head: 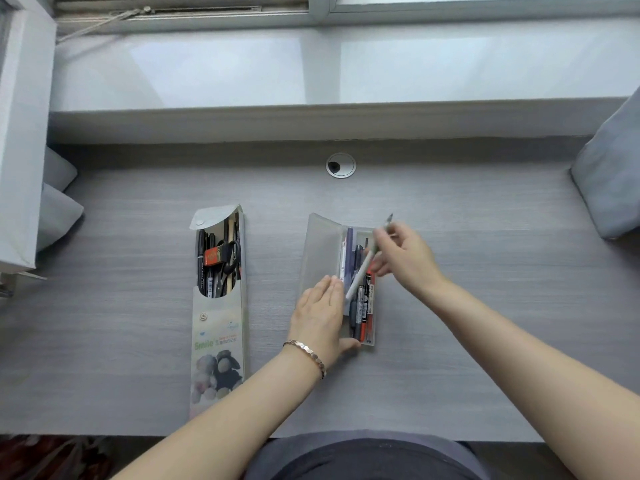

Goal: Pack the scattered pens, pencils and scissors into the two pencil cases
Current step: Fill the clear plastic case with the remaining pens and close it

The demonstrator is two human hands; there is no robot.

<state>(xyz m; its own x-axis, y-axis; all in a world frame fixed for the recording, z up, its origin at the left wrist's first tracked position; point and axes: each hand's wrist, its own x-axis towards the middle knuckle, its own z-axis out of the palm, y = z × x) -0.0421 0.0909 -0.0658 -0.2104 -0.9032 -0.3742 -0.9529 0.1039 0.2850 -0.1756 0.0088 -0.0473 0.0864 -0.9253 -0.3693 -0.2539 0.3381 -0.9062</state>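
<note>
Two pencil cases lie on the grey desk. The left one, a printed flat case (219, 327), has its flap open and holds black pens, black-handled scissors (231, 261) and an orange eraser. The right one, a translucent box case (320, 258), stands open with several pens inside, black, purple and orange. My left hand (320, 317) lies flat on this case's near left part, thumb at its near end. My right hand (403, 258) grips a pale grey-white pen (363, 268), which slants over the open case with its lower end touching the pens inside.
A round cable grommet (340, 164) sits at the back of the desk (485, 306). Grey cushions lie at the far right (613, 181) and far left (57, 209). A raised windowsill runs behind the desk. A white cabinet side stands at the left edge.
</note>
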